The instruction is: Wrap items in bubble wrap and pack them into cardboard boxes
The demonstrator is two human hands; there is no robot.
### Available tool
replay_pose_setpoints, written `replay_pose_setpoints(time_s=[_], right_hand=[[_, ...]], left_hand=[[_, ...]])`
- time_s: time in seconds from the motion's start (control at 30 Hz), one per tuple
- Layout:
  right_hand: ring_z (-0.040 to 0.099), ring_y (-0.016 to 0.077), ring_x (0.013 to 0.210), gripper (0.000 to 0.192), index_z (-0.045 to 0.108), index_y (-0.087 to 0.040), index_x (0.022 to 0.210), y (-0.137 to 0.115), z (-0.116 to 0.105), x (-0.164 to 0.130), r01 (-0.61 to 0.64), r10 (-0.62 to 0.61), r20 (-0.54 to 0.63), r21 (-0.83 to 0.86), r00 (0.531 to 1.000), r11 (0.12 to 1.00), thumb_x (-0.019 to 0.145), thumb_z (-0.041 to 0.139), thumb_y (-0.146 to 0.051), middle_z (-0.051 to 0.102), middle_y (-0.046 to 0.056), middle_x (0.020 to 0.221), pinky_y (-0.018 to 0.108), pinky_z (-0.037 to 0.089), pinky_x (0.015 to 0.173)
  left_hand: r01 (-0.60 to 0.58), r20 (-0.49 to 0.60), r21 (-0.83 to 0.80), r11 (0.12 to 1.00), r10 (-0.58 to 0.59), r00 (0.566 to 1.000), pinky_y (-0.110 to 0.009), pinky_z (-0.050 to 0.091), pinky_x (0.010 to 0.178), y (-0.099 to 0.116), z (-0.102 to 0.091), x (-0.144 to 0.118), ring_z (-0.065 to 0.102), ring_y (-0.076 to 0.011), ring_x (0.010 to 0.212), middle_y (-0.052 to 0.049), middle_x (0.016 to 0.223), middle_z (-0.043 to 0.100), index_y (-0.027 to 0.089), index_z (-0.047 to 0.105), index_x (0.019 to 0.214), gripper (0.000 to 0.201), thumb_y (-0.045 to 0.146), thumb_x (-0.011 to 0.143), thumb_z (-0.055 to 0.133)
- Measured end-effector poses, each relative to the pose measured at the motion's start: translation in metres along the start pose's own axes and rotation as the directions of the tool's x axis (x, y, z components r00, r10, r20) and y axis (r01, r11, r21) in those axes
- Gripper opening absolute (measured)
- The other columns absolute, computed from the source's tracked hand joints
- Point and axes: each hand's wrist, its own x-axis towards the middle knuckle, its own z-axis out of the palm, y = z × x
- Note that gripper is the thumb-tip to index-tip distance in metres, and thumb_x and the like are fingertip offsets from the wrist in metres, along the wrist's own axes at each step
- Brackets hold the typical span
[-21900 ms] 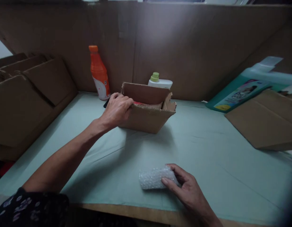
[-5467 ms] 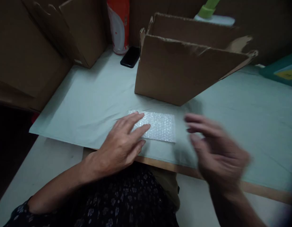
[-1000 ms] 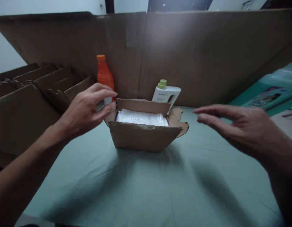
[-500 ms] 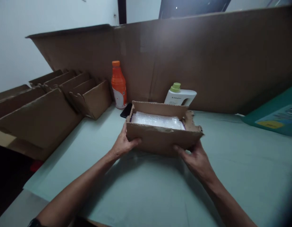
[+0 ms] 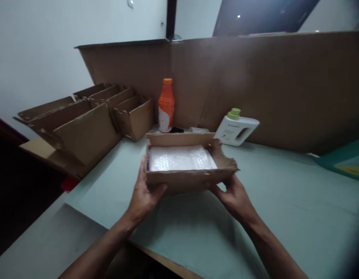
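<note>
left hand (image 5: 144,195) – fingers curled on near-left corner of open brown cardboard box (image 5: 191,179) | right hand (image 5: 234,197) – gripping near-right corner | box above pale green table cover (image 5: 284,201), white bubble wrap (image 5: 181,158) inside

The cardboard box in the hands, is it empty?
No, the cardboard box, held by the left hand and the right hand, has a sheet of bubble wrap lying inside it.

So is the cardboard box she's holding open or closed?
Open. The cardboard box has no flaps over its top, so the bubble wrap inside shows. The left hand and right hand grip its near corners.
</note>
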Motion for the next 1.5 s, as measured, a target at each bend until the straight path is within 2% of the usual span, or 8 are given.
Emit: replay_pose_setpoints(time_s=[0.2,0.33,0.47,0.53,0.87,1.2,1.4,1.5], right_hand=[[0.063,0.034,0.121,0.073,0.057,-0.021,0.131,0.017,0.0,0.018,-0.028,0.024,0.089,0.049,0.996,0.998,0.071,0.081,-0.055,0.066,0.016,0.13,0.052,0.05,0.104],[0.059,0.0332,0.125,0.076,0.053,-0.016,0.135,-0.008,0.07,0.067,0.072,-0.118,0.303,0.158,0.946,0.985,0.073,0.077,-0.054,0.062,0.018,0.136,0.051,0.047,0.107],[0.058,0.03,0.125,0.077,0.044,-0.017,0.146,-0.038,0.159,0.121,0.23,-0.322,0.47,0.244,0.822,0.942,0.078,0.071,-0.04,0.058,0.015,0.141,0.046,0.047,0.106],[0.059,0.0294,0.122,0.079,0.039,-0.019,0.151,-0.046,0.197,0.134,0.246,-0.291,0.488,0.156,0.823,0.957,0.079,0.068,-0.034,0.06,0.014,0.14,0.047,0.049,0.103],[0.042,0.0332,0.143,0.074,0.039,-0.009,0.15,-0.01,0.296,0.104,0.252,-0.234,0.42,0.014,0.877,0.968,0.085,0.062,-0.034,0.043,0.024,0.154,0.051,0.035,0.118],[0.04,0.0285,0.145,0.07,0.044,-0.015,0.149,-0.005,0.305,0.088,0.403,-0.346,0.499,-0.006,0.795,0.915,0.081,0.062,-0.02,0.042,0.019,0.157,0.048,0.033,0.121],[0.045,0.0311,0.14,0.045,0.059,-0.013,0.133,-0.019,0.285,0.068,0.488,-0.35,0.563,-0.11,0.749,0.866,0.088,0.062,-0.021,0.054,0.019,0.146,0.049,0.034,0.118],[0.046,0.0315,0.139,0.034,0.063,-0.015,0.125,-0.018,0.254,0.044,0.569,-0.399,0.616,-0.099,0.679,0.816,0.092,0.061,-0.026,0.057,0.018,0.143,0.05,0.034,0.116]], left_hand=[[-0.044,-0.02,-0.062,0.997,0.042,0.999,-0.046,0.019,0.128,-0.01,0.013,-0.006,0.02,-0.028,0.156,-0.008,0.169,0.021,0.032,0.012,0.16,0.097,0.035,0.085,0.073],[0.017,-0.281,0.003,1.0,-0.015,0.96,-0.046,0.032,0.124,-0.015,-0.029,-0.008,0.036,-0.0289,0.149,-0.01,0.162,0.036,0.031,0.017,0.159,0.093,0.039,0.085,0.073],[0.066,-0.548,0.077,0.995,-0.013,0.837,-0.044,0.036,0.121,-0.024,-0.069,-0.002,0.046,-0.027,0.142,-0.01,0.157,0.043,0.031,0.021,0.157,0.083,0.038,0.089,0.067],[0.064,-0.621,0.101,0.993,0.013,0.784,-0.042,0.033,0.123,-0.032,-0.081,0.002,0.042,-0.0263,0.146,-0.01,0.162,0.035,0.03,0.021,0.158,0.083,0.034,0.089,0.066],[0.05,-0.594,0.044,0.998,-0.014,0.804,-0.039,0.03,0.124,-0.076,-0.093,0.027,0.038,-0.0217,0.149,-0.008,0.163,0.035,0.031,0.021,0.158,0.076,0.029,0.093,0.058],[0.076,-0.574,0.031,0.997,-0.044,0.818,-0.042,0.034,0.122,-0.1,-0.103,0.055,0.043,-0.0221,0.146,-0.01,0.159,0.043,0.03,0.025,0.157,0.075,0.035,0.091,0.061],[0.178,-0.534,0.065,0.982,-0.116,0.838,-0.049,0.037,0.12,-0.083,-0.094,0.019,0.052,-0.0285,0.137,-0.013,0.149,0.052,0.025,0.044,0.147,0.061,0.038,0.09,0.062],[0.107,-0.543,0.417,0.903,0.153,0.826,-0.053,0.035,0.12,-0.044,-0.103,0.003,0.046,-0.0321,0.141,-0.012,0.152,0.047,0.025,0.047,0.146,0.064,0.039,0.087,0.067]])
